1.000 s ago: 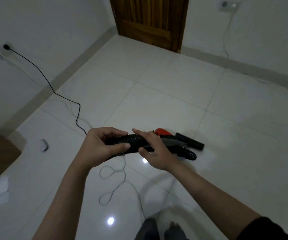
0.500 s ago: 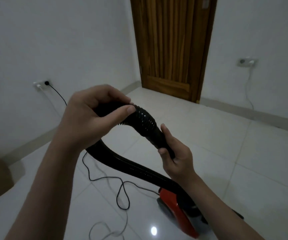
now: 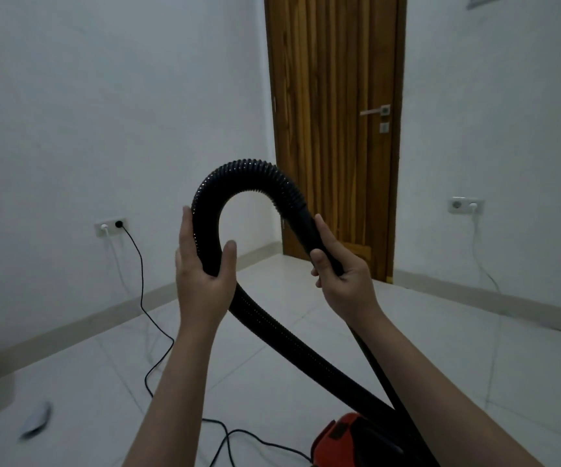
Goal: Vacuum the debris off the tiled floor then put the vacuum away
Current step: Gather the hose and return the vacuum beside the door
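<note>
A tall brown wooden door (image 3: 334, 129) with a silver lever handle (image 3: 375, 111) stands shut. Left of the door, a white wall socket (image 3: 110, 226); right of it, another white wall socket (image 3: 466, 205) with a white plug.

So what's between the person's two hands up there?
In the head view, the black ribbed hose arches from the left hand up and over to the right hand. Under the arch there is only open air, with the white wall behind.

Hands: two, left hand (image 3: 204, 264) and right hand (image 3: 343, 278)
Hoses: one, hose (image 3: 248, 173)
Vacuums: one, vacuum (image 3: 346, 439)
Doors: one, door (image 3: 333, 96)
Wall sockets: two, left socket (image 3: 110, 226), right socket (image 3: 466, 205)
</note>
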